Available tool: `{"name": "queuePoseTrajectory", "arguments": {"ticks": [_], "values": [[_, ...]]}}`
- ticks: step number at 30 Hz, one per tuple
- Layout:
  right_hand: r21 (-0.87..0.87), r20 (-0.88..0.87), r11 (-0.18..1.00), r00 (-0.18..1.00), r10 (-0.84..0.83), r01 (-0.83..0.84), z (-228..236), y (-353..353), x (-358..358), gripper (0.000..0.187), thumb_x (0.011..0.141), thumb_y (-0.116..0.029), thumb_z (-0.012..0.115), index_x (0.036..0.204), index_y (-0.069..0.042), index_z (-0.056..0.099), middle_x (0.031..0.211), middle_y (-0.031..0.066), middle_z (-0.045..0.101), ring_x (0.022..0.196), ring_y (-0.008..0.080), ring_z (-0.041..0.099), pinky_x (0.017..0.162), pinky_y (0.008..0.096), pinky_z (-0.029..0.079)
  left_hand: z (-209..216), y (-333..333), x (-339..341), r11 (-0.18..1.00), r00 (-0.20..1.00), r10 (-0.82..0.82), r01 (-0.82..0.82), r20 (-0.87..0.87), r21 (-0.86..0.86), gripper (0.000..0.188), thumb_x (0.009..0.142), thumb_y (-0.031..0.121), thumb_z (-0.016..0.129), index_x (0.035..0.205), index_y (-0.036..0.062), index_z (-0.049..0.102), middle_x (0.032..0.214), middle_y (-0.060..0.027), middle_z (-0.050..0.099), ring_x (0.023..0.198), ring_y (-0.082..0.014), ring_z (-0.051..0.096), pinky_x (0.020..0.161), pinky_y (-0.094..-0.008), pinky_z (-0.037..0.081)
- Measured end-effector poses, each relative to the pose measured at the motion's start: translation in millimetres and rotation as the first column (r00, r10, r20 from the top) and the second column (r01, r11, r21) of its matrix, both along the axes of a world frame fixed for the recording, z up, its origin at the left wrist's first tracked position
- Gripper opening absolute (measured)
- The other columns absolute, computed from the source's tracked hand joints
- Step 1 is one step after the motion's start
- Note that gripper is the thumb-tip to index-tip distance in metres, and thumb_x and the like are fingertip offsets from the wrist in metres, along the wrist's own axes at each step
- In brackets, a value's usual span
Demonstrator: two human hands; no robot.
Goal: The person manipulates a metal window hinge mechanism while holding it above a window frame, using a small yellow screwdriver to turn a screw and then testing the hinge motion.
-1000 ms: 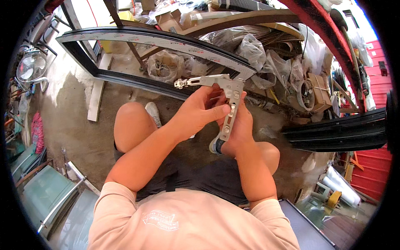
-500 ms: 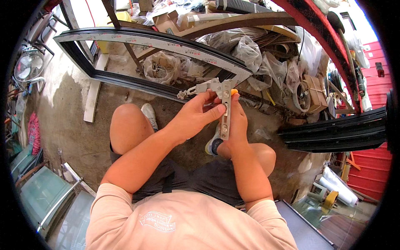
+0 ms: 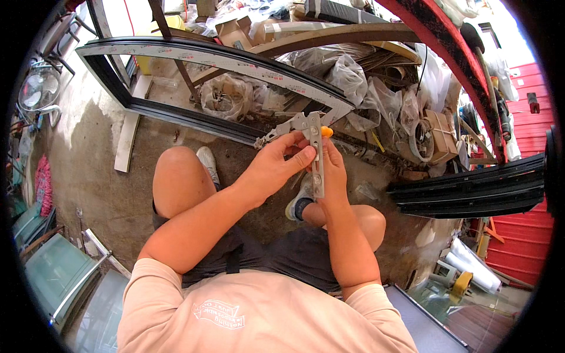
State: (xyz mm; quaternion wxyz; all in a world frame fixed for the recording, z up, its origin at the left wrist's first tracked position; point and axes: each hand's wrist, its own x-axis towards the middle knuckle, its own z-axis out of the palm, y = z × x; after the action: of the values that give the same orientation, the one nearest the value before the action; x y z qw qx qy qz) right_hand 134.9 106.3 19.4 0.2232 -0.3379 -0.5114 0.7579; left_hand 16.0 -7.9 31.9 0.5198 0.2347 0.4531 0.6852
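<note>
A silver metal window hinge point(image 3: 316, 165) with jointed arms is held up in front of my knees, its long plate upright and its linkage reaching out to the left. My left hand point(image 3: 273, 167) is closed on it, thumb pressed against the plate's face. Behind the plate's right side, my right hand point(image 3: 335, 173) also grips it; some of its fingers are hidden. A small orange piece point(image 3: 326, 132) shows at the right fingertips, its kind unclear. Beyond the hinge, a black window frame point(image 3: 194, 120) with white protective film stands tilted over the floor.
Plastic bags point(image 3: 350, 79) and a cardboard box point(image 3: 440, 136) crowd the far side. Black profiles point(image 3: 471, 188) jut in at the right beside a red metal beam point(image 3: 471, 65). Glass panes point(image 3: 65, 273) lie at the near left. A white strip point(image 3: 126, 141) rests under the frame.
The hinge has turned slightly in my hands, and its left linkage sits a little lower. More of the orange piece shows now. Both hands keep their grip.
</note>
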Motion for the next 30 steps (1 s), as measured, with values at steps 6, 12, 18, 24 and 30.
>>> {"name": "queuePoseTrajectory", "arguments": {"ticks": [6,12,18,24,30], "values": [[0.025,-0.007,1.000,1.000,-0.018,0.018,0,-4,-5,0.036,0.114,-0.039,0.053,0.118,-0.008,0.072,0.095,-0.0049,0.067,0.080,0.0040,0.057,0.070,0.0235,0.046,-4,-1,-3,0.997,0.999,-0.033,0.033,-0.006,-0.065,0.053,0.108,0.040,0.065,0.144,0.0012,0.060,0.122,-0.0004,0.066,0.110,-0.0099,0.058,0.100,-0.0292,0.047],[0.233,0.029,0.971,0.997,-0.068,0.059,-1,4,-6,0.039,0.115,-0.039,0.053,0.099,-0.007,0.068,0.084,-0.0056,0.061,0.073,0.0034,0.051,0.065,0.0228,0.042,-14,-2,-2,0.985,0.994,-0.086,0.096,0.072,-0.143,0.047,0.110,0.044,0.060,0.128,0.0003,0.065,0.108,-0.0015,0.066,0.097,-0.0112,0.059,0.090,-0.0300,0.050],[0.106,0.046,0.993,0.997,-0.056,0.051,7,5,-3,0.042,0.113,-0.042,0.054,0.097,-0.007,0.068,0.075,-0.0069,0.057,0.062,0.0016,0.048,0.054,0.0216,0.035,2,-2,-7,0.928,0.795,0.018,-0.239,-0.607,-0.286,0.057,0.095,0.047,0.080,0.121,-0.0007,0.061,0.101,-0.0064,0.065,0.092,-0.0164,0.061,0.092,-0.0326,0.052],[0.023,0.061,0.999,0.997,0.045,-0.047,22,4,0,0.044,0.113,-0.047,0.053,0.102,-0.008,0.069,0.069,-0.0066,0.056,0.052,0.0026,0.046,0.046,0.0217,0.031,-17,1,-7,0.931,0.698,0.272,-0.366,-0.663,-0.004,0.073,0.082,0.044,0.093,0.128,-0.0001,0.056,0.105,-0.0067,0.066,0.093,-0.0141,0.061,0.089,-0.0319,0.052],[-0.087,0.048,0.992,0.994,0.095,-0.090,20,-1,0,0.044,0.113,-0.048,0.051,0.106,-0.008,0.069,0.066,-0.0073,0.050,0.051,0.0025,0.041,0.046,0.0225,0.029,15,-3,-8,0.962,0.836,0.155,-0.248,-0.526,-0.112,0.068,0.080,0.040,0.094,0.124,0.0009,0.060,0.096,-0.0038,0.066,0.085,-0.0117,0.059,0.078,-0.0306,0.052]]}}
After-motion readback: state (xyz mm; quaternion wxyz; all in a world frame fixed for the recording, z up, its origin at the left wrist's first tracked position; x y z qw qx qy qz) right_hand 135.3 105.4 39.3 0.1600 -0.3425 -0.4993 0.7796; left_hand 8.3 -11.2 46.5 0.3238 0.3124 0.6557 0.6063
